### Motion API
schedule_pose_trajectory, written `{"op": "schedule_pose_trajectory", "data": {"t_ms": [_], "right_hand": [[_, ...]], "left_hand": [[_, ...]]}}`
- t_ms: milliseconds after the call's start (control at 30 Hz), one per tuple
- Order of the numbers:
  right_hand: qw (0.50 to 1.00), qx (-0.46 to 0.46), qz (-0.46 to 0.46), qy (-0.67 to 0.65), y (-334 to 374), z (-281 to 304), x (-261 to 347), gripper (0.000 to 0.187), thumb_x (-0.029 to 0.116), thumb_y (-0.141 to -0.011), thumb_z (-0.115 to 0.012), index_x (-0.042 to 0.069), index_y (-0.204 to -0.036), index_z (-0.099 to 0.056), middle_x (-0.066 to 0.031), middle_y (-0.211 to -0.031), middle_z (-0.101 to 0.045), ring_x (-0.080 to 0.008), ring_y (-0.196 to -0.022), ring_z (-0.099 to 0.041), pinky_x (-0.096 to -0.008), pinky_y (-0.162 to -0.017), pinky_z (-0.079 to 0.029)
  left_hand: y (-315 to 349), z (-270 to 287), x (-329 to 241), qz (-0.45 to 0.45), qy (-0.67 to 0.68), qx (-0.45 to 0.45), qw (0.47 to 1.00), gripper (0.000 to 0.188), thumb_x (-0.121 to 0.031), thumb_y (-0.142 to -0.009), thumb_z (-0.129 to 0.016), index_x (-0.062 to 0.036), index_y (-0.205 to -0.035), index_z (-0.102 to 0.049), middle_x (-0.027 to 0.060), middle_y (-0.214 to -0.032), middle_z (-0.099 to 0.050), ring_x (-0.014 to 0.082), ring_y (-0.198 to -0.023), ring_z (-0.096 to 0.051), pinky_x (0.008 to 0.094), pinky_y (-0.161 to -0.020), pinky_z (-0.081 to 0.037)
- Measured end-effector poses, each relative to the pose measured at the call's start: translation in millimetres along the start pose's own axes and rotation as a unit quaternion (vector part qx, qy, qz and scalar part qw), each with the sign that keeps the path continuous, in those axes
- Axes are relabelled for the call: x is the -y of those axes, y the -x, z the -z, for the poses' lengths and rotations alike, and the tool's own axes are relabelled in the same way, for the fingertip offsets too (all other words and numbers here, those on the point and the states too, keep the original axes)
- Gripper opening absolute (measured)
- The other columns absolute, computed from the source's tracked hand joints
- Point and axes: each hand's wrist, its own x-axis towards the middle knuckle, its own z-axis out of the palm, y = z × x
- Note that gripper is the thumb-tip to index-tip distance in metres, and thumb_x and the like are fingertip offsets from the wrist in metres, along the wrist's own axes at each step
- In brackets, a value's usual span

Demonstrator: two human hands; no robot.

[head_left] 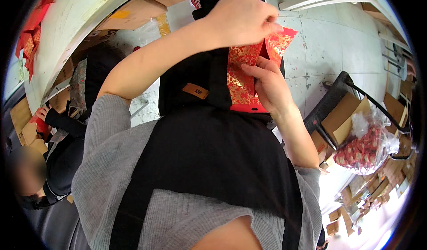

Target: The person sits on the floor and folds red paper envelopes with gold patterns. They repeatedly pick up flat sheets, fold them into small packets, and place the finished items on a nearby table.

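Note:
A folded red piece (pixel 242 78) with gold scroll patterns stands over my lap. A plain red strip with a small slot runs along its lower edge. My right hand (pixel 272 84) grips its right side, thumb on the patterned front and fingers at the fold. Above it, my left hand (pixel 242 20) is closed in a pinch beside the upper edge; whatever its fingertips hold is hidden. To the right of the pinch, a patterned flap (pixel 280 40) sticks out at an angle. My black apron (pixel 213 156) lies beneath both forearms.
A person in black (pixel 66 147) sits at the left near red pieces. At right, a black-handled cart (pixel 331 101) carries cardboard boxes and a clear bag of red items (pixel 362 150). A pale table edge (pixel 75 32) curves along the upper left, with cardboard boxes (pixel 133 12) beside it.

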Motion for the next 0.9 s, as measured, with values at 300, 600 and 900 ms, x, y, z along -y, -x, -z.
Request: {"op": "schedule_pose_trajectory", "data": {"t_ms": [300,600,900], "right_hand": [[0.993,-0.036,-0.045,0.099,8,10,-2,0.029,0.015,-0.098,-0.05,-0.002,-0.121,-0.053,-0.0039,-0.108,-0.062,-0.0129,-0.098,-0.058,-0.0299,-0.09,-0.045],[0.981,0.045,0.012,-0.189,10,3,0,0.057,-0.008,-0.08,-0.047,-0.003,-0.136,-0.039,-0.0135,-0.135,-0.049,-0.0227,-0.13,-0.042,-0.0376,-0.111,-0.029],[0.982,0.146,0.05,-0.108,26,14,-11,0.072,-0.009,-0.061,-0.051,-0.004,-0.133,-0.045,-0.0137,-0.131,-0.054,-0.0256,-0.123,-0.05,-0.0372,-0.109,-0.032]], "left_hand": [[17,-26,10,-0.024,0.082,-0.064,0.994,0.016,-0.021,-0.089,-0.063,-0.0055,-0.09,-0.067,0.017,-0.075,-0.064,0.0329,-0.068,-0.065,0.0359,-0.057,-0.051],[13,-12,6,-0.006,0.112,0.055,0.992,0.019,-0.021,-0.094,-0.056,-0.0037,-0.099,-0.063,0.0164,-0.081,-0.066,0.0334,-0.075,-0.066,0.036,-0.063,-0.051],[10,8,7,-0.061,0.167,0.178,0.968,0.028,-0.018,-0.099,-0.045,-0.0061,-0.121,-0.058,0.0201,-0.104,-0.065,0.0347,-0.096,-0.065,0.038,-0.082,-0.05]]}}
